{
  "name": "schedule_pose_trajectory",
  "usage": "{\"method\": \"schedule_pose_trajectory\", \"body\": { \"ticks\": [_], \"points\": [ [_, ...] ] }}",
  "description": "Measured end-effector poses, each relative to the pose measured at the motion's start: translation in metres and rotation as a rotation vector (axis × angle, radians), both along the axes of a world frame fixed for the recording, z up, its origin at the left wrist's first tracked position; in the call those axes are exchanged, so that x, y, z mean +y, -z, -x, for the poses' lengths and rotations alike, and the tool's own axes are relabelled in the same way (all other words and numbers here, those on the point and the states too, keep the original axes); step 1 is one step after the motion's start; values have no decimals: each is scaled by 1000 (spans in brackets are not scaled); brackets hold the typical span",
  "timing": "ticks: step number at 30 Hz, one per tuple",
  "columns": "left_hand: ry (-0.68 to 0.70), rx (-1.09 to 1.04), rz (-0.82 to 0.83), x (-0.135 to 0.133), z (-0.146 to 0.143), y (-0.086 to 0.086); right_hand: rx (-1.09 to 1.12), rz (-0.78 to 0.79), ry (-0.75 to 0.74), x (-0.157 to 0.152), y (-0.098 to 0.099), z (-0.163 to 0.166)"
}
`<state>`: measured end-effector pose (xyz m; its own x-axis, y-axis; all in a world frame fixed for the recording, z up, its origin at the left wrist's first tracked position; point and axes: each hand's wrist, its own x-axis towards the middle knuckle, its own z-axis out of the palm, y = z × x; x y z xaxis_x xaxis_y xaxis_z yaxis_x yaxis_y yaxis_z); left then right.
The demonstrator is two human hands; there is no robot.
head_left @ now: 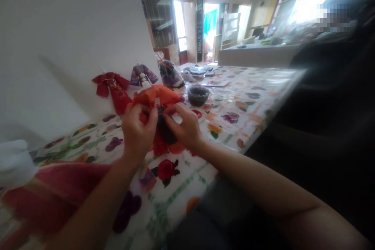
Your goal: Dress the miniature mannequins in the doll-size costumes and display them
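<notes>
Over the flowered table, a small orange-red garment [158, 93] is bunched up between my two hands. My left hand [137, 127] is closed, thumb and fingers pinching the cloth near its middle. Facing it, my right hand [187, 127] pinches the same spot, its fingertips almost meeting the left ones. A dark piece [167, 133] hangs below the fingertips; whether it is part of the garment I cannot tell. Something small and pale shows at the pinch, too blurred to name. Red cloth also hangs beneath the hands.
Behind stand a red miniature robe [113, 90] and a purple one [142, 75]. A dark bowl [198, 96], a clear plastic bag [170, 75] and flat packets [199, 71] lie farther back. Red cloth [70, 183] covers the lower left. A person [331, 50] is at the right.
</notes>
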<state>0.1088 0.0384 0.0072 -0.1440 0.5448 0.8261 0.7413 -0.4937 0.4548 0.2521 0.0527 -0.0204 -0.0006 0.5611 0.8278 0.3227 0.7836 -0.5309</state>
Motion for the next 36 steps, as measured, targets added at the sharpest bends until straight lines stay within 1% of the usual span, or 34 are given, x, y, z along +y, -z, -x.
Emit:
{"method": "schedule_pose_trajectory", "body": {
  "ticks": [8,15,20,25,30,36],
  "points": [
    [-18,-9,5,1,2,2,-29,39,34,-5,-7,2],
    [1,14,-48,-1,1,4,-8,68,-1,-9,-13,2],
    [-16,5,-36,0,2,5,56,61,-3,-12,-21,-1],
    [-7,-1,-52,-2,2,5,-46,151,-28,-18,-23,1],
    [3,2,-57,-3,2,6,-31,210,-5,-20,-22,6],
    [16,-3,-59,-2,1,8,-52,256,42,-19,-25,7]
  ]
}}
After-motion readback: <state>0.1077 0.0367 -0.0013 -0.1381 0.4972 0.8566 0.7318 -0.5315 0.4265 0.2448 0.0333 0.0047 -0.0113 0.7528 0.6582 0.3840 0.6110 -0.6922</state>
